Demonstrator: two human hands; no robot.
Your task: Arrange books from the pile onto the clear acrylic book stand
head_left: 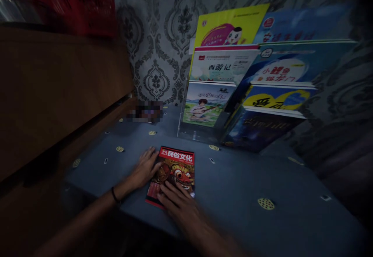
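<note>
A book with a red and black cover and a mask picture lies flat on the blue-grey tablecloth. At its left edge rests my left hand, open, the thumb reaching over the cover and a dark band around the wrist. My right hand lies across the lower right of the cover, fingers stretched out and palm down. Part of the book's lower right corner is hidden beneath that hand.
Behind the book, a clear stand holds several upright children's books in stepped rows. A pixelated patch sits at the back left. Along the left runs a wooden cabinet with a red basket on it. Patterned wallpaper covers the wall.
</note>
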